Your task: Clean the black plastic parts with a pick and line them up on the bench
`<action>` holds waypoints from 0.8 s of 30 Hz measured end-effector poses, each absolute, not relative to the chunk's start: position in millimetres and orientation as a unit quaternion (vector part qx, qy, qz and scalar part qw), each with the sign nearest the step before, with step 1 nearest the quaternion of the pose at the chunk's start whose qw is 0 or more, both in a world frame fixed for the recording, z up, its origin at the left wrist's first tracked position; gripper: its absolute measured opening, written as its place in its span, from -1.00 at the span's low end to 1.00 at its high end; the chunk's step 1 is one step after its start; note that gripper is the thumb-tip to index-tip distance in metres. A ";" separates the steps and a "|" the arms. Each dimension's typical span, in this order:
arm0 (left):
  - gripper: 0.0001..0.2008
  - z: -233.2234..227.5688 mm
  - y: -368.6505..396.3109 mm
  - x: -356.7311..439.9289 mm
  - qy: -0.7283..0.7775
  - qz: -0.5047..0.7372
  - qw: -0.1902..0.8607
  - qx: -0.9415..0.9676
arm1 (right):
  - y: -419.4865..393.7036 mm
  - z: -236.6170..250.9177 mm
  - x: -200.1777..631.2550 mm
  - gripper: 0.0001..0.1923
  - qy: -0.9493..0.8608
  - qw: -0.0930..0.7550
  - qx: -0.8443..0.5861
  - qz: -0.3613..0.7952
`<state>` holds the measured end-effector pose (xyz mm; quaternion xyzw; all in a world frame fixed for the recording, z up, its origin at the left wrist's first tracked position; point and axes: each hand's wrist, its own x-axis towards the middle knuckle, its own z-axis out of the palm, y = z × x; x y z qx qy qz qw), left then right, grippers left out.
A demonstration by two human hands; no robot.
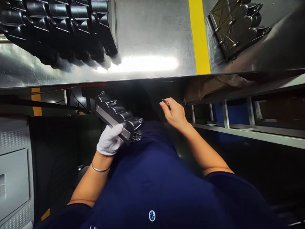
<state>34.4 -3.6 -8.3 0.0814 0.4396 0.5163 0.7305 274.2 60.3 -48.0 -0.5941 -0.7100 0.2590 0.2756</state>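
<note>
My left hand, in a white glove, is closed around the near end of a black moulded plastic part with rounded ribs and a flat grey strip along one side. The part is tilted, in front of my body and below the table edge. To its right, my bare right hand pinches a small, thin, dark pointed tool. Only its tip shows beyond my fingers, so its exact kind is unclear. The tool and the part are apart.
On the metal table, several similar black parts stand in a row at the left. Another black part lies right of the yellow tape. A metal rack is at the right, a grey plastic container at the lower left.
</note>
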 end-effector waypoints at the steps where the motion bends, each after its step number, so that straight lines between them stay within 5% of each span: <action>1: -0.65 -9.2 -4.8 32.9 0.439 0.508 0.736 0.089 | 60.0 -44.4 275.5 -0.72 -0.724 0.278 -0.576 0.258; 12: -0.55 -10.6 -8.3 29.2 0.435 0.422 0.767 0.210 | 54.6 11.8 253.8 -0.64 -0.865 0.278 -0.201 0.365; 24: -0.68 -8.5 -10.3 47.1 0.450 0.453 0.762 0.113 | 56.0 -5.4 245.6 -0.45 -0.872 0.384 -0.226 0.204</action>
